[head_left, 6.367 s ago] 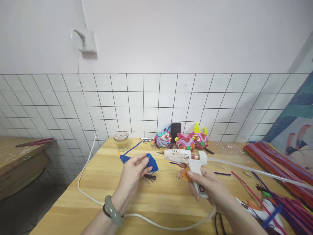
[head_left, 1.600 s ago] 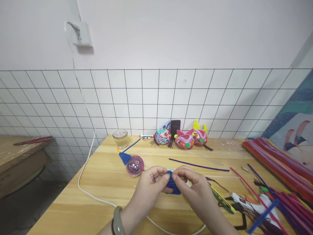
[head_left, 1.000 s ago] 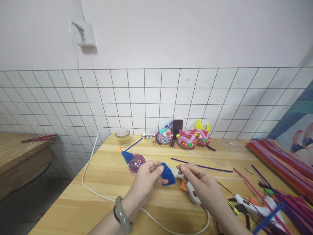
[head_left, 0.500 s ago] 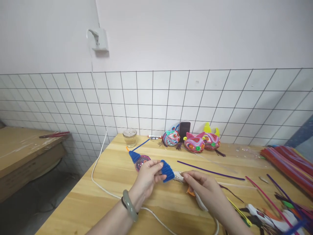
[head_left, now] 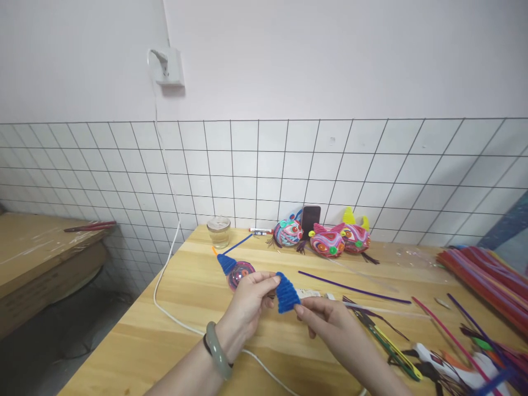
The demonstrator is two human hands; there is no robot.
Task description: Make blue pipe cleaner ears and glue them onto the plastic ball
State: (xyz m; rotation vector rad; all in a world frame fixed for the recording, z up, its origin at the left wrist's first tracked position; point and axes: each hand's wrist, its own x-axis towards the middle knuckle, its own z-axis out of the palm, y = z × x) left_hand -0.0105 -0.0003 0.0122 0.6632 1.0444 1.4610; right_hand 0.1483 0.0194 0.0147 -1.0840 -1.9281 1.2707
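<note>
My left hand, with a green bangle on the wrist, pinches a blue ribbed pipe-cleaner fan by its left edge and holds it just above the wooden table. My right hand has its fingers curled, and thumb and forefinger close on the fan's lower right corner. A white glue gun lies on the table right behind that hand, mostly hidden. A pink clear ball with a blue cone sits just left of my left hand.
Three colourful masks and a phone stand by the tiled wall, with a glass jar to their left. A purple pipe cleaner lies mid-table. Bundled pipe cleaners fill the right side. A white cable hangs over the left edge.
My right hand has come off the glue gun and moved to the fan's lower corner. The left hand has kept the fan, turning it slightly more upright.
</note>
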